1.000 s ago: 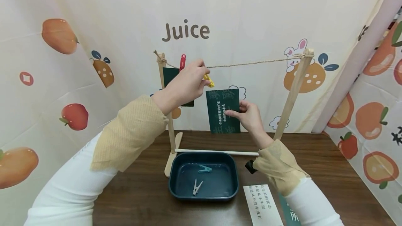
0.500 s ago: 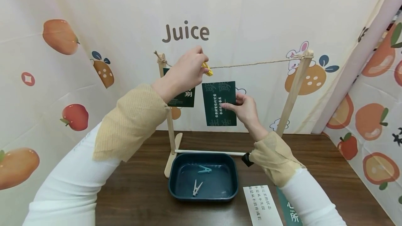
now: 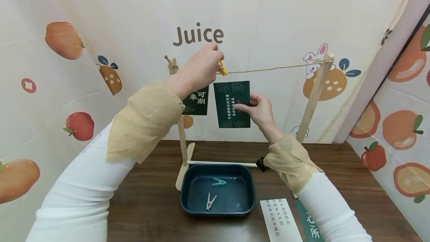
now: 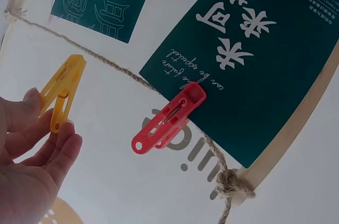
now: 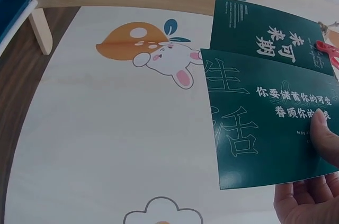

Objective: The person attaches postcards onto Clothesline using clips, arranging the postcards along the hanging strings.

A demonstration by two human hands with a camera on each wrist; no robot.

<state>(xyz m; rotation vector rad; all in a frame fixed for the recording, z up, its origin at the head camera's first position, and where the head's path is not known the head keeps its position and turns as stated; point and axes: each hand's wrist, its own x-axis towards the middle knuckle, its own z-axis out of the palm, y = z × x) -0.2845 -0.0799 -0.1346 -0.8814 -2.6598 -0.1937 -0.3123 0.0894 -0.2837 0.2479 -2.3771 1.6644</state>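
Note:
My left hand (image 3: 203,66) pinches a yellow clothespin (image 4: 64,89) by its handles, close to the twine (image 4: 90,52). In the left wrist view a red clothespin (image 4: 172,118) fastens a dark green card (image 4: 254,60) to that twine; in the head view the left hand hides this pin. Between thumb and fingers my right hand (image 3: 260,111) holds another green card (image 3: 231,104) with white characters. That card hangs upright just below the line, right of the clipped one, its top edge apart from the twine.
Wooden posts (image 3: 314,96) carry the line, with a white rod (image 3: 218,163) low between them. A dark blue tray (image 3: 184,197) holds a light blue clothespin (image 3: 219,181) and a white one (image 3: 210,201). On the table (image 3: 141,204) lie a white card (image 3: 280,219) and a green card (image 3: 307,219).
Both hands have risen, the left bringing the yellow clothespin up to the twine's height. The right hand's card has moved up and slightly left, nearer the line.

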